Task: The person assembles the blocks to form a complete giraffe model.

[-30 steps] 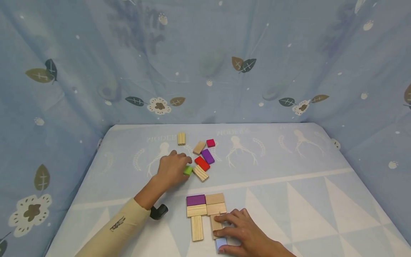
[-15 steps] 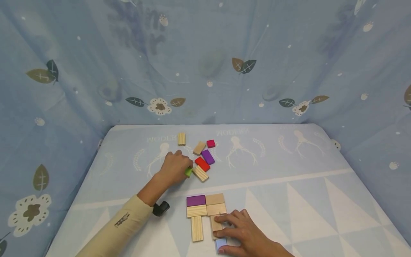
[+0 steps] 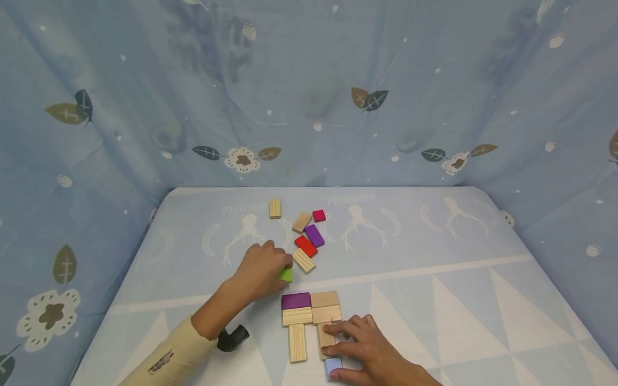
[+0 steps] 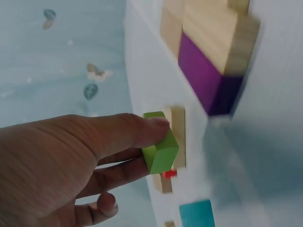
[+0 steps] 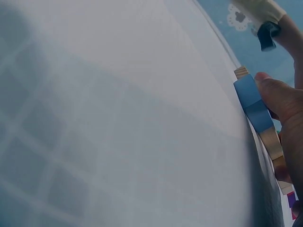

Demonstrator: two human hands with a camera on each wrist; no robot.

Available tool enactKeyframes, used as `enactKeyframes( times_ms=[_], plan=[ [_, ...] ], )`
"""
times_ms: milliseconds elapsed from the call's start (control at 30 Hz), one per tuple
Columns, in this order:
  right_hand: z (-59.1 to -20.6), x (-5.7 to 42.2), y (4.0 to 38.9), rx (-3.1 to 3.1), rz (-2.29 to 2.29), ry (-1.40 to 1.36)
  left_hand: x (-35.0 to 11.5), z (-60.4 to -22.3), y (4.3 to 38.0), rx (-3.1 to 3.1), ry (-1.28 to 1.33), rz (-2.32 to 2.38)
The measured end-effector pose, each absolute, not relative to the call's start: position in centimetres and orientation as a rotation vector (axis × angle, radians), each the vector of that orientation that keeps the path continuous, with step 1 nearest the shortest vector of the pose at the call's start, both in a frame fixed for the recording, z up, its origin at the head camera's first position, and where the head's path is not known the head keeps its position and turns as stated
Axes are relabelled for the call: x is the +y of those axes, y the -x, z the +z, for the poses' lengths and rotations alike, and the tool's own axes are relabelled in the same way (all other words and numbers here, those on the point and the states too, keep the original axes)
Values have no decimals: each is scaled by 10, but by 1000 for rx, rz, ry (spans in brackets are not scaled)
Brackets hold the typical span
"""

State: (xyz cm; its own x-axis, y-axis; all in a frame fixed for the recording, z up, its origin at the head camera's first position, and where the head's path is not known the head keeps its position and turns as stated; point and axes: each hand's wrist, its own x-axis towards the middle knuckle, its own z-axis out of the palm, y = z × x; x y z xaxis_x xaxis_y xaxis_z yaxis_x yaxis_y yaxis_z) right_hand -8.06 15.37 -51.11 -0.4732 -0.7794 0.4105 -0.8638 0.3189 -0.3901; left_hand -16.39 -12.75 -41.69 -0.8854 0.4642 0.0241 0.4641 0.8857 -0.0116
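Observation:
My left hand (image 3: 264,269) pinches a green block (image 4: 162,149) between thumb and fingers, held beyond the arranged blocks. That arrangement has a purple block (image 3: 296,301) at its far left, pale wooden blocks (image 3: 325,306) beside it, and a striped wooden block (image 3: 297,343) pointing toward me. My right hand (image 3: 364,351) rests at the near right of the arrangement. Two of its fingertips touch a plain wooden block (image 3: 325,340), while the thumb lies against a light blue block (image 5: 253,103) at that block's near end.
Beyond the left hand lie loose blocks: red (image 3: 306,246), purple (image 3: 314,235), crimson (image 3: 319,215) and several wooden ones (image 3: 303,261). A teal block (image 4: 196,214) shows in the left wrist view. Patterned blue cloth (image 3: 309,96) walls the table on its far side and both flanks.
My left hand has closed its grip on the green block and drawn it toward me, away from the loose blocks. The right hand stays in place.

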Motion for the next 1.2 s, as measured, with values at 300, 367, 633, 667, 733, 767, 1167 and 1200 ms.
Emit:
enactKeyframes(
  times_ms=[300, 367, 633, 667, 733, 767, 1167, 1200],
  plan=[
    [-507, 154, 81, -2448, 886, -1519, -121, -407, 118, -3008, 914, -153],
    [-506, 154, 82, -2447, 892, -1522, -120, -406, 107, -3035, 949, -187],
    [-505, 154, 81, -2440, 917, -1526, -108, -407, 71, -3091, 1070, -139],
    [-505, 154, 81, -2445, 918, -1525, -106, -408, 68, -3103, 1085, -111],
    [-504, 154, 81, -2446, 917, -1523, -102, -410, 64, -3117, 1123, -44],
    [-504, 154, 81, -2446, 915, -1521, -100, -412, 62, -3108, 1146, -11],
    [-500, 154, 80, -2439, 926, -1516, -88, -420, 55, -3129, 1223, 101],
    [-500, 154, 80, -2439, 927, -1517, -88, -420, 55, -3138, 1232, 94]
  ],
)
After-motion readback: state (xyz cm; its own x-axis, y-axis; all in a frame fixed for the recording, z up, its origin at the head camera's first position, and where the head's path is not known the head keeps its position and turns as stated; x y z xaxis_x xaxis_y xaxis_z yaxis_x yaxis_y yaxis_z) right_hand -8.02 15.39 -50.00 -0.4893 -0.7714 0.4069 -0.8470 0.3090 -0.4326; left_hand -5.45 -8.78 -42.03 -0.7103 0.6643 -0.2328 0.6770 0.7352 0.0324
